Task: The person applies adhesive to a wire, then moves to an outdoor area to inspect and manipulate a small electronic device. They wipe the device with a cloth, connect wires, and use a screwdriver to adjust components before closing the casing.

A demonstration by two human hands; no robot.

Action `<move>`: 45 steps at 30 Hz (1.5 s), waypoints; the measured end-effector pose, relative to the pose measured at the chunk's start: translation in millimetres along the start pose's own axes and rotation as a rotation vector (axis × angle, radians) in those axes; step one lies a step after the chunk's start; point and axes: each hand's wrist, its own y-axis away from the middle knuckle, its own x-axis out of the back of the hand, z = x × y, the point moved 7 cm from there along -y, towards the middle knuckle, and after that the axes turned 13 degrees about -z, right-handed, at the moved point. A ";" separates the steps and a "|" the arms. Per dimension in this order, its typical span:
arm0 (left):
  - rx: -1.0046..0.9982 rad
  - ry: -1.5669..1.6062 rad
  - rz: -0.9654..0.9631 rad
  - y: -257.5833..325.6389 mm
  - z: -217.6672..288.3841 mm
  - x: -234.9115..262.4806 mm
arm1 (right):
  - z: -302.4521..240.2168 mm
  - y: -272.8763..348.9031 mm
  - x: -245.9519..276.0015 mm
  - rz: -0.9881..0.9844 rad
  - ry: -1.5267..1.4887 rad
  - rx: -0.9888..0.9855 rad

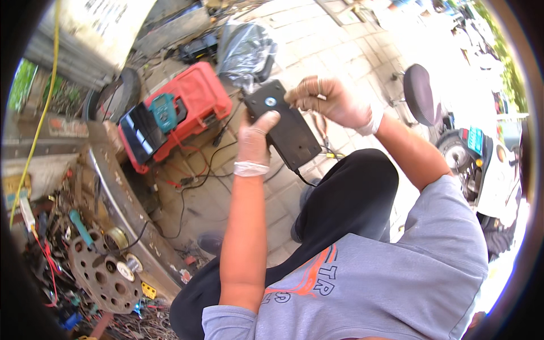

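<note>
My left hand point(253, 146), in a thin translucent glove, grips a black power adapter point(293, 133) by its left side, thumb across its face. The adapter is a flat rectangular box with a small round sticker near its upper end and screws at its corners. From its lower end runs a black cord. Beside the upper right edge, my gloved right hand point(340, 103) has its fingers curled in a pinch. Whether anything small is between those fingertips is too blurred to tell.
Left of the adapter lies a red tool case point(198, 90) with a teal multimeter point(163, 113) on it. Leads trail over the paving. A metal disc with holes point(102, 275) and solder spools point(130, 266) lie among scraps lower left. A stool point(420, 95) stands right.
</note>
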 end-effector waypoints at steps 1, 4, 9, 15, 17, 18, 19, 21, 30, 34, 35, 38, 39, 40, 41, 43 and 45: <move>-0.033 0.021 -0.014 -4.1 5.4 -10.7 | 5.3 16.1 -0.3 0.017 -0.045 0.002; -0.072 0.021 -0.016 -14.6 18.8 -32.6 | -2.8 55.5 2.3 0.071 0.170 0.103; -0.058 0.026 -0.063 -25.1 23.6 -55.3 | -15.1 74.5 11.0 0.242 0.245 0.156; -0.119 0.017 -0.023 -23.7 24.4 -57.4 | -29.5 70.8 3.2 0.266 0.631 0.199; -0.127 -0.021 -0.018 -23.4 25.7 -57.0 | -32.1 70.0 -1.0 0.262 0.753 0.187; -0.129 -0.053 -0.030 -23.6 26.3 -57.5 | -32.1 69.9 -1.9 0.260 0.784 0.163; -0.132 -0.087 -0.026 -23.5 27.1 -56.4 | -32.5 69.1 -3.6 0.256 0.812 0.143; -0.167 -0.078 -0.032 -23.0 26.3 -56.1 | -36.2 67.7 -5.2 0.282 0.864 0.129; -0.146 0.125 0.212 -22.5 17.5 -26.2 | -39.9 42.7 -9.3 0.174 0.844 0.124; -0.050 0.210 0.200 -24.3 20.2 -13.7 | -32.8 42.3 -12.3 0.020 0.842 0.060; -0.093 0.175 0.146 -23.9 27.5 -13.0 | -28.0 44.8 -13.2 -0.026 0.888 0.057; -0.053 0.133 0.122 -27.6 38.3 -3.6 | 0.9 67.0 28.2 0.303 0.542 0.164; -0.057 0.131 0.106 -28.8 43.5 -0.5 | 29.4 81.8 44.0 0.392 0.380 0.090; -0.002 0.162 0.080 -27.1 45.7 3.1 | 64.1 95.0 56.9 0.447 0.229 0.044; -0.058 0.122 0.061 -27.6 52.8 5.6 | 104.7 107.8 62.1 0.516 0.267 -0.082; -0.031 0.112 0.038 -27.0 57.7 11.5 | 210.1 139.8 44.6 0.464 0.325 -0.641; -0.033 0.114 0.019 -25.4 60.3 14.7 | 296.0 175.9 -7.2 0.114 0.293 -0.998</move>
